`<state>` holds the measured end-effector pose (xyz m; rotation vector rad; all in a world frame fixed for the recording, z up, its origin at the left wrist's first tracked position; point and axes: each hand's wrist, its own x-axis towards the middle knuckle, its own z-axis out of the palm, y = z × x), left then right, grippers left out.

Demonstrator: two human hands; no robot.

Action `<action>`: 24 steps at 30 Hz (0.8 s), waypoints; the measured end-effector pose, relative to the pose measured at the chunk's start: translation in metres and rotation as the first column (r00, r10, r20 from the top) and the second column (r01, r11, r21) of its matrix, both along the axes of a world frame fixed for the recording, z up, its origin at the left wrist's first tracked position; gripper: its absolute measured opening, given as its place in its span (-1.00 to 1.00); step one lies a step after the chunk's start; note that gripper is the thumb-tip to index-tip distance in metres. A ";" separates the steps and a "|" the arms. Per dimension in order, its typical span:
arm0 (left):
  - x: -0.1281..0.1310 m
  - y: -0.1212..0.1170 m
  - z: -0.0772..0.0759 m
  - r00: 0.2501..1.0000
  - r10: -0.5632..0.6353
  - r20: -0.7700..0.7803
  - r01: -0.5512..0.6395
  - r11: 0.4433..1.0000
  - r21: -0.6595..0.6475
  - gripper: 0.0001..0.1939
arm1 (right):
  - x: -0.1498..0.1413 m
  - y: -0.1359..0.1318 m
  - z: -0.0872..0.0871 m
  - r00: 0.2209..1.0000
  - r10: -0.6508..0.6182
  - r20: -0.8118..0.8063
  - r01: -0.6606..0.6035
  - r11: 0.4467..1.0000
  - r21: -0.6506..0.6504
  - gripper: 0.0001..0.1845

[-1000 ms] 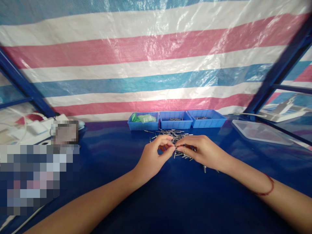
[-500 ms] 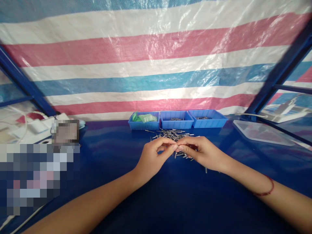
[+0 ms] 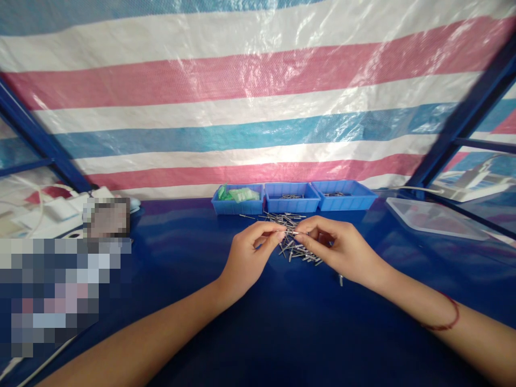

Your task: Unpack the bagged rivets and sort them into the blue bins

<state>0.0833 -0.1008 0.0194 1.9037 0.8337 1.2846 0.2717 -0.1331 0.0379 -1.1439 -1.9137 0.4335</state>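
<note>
A thin metal pin bridges the small gap between my two hands, lying roughly level. My left hand pinches its left end between thumb and forefinger. At the other end, the thumb and fingertips of my right hand close on it. Below and behind the fingers lies a loose pile of similar silvery pins, some with a thicker section, partly covered by my hands. A single pin rests apart, just below my right hand.
Three blue bins stand in a row behind the pile: the left bin holds green packets, the middle bin and right bin hold pins. A clear plastic lid lies right. Power strips and cables sit at both sides.
My fingertips, which were pressed together, have drawn slightly apart. The pin between them now shows, and more of the pile is visible.
</note>
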 end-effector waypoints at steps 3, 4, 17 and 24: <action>0.001 0.000 -0.001 0.999 -0.047 0.021 0.049 0.997 -0.064 -0.86 | -0.002 -0.008 0.004 0.999 -0.038 0.024 0.034 0.986 0.163 -0.88; 0.002 -0.001 -0.002 0.997 -0.077 0.028 0.079 0.994 -0.077 -0.86 | -0.003 -0.011 0.006 0.998 -0.037 0.041 0.027 0.976 0.217 -0.91; 0.005 -0.012 0.000 0.901 -0.189 -0.392 0.291 0.931 0.221 -0.79 | 0.083 0.061 -0.003 0.695 -0.703 -0.154 0.712 0.702 0.011 -0.67; 0.019 -0.016 -0.001 0.736 -0.127 -0.665 0.476 0.795 0.376 -0.77 | 0.094 0.069 -0.010 0.678 -0.735 -0.015 0.729 0.670 0.142 -0.57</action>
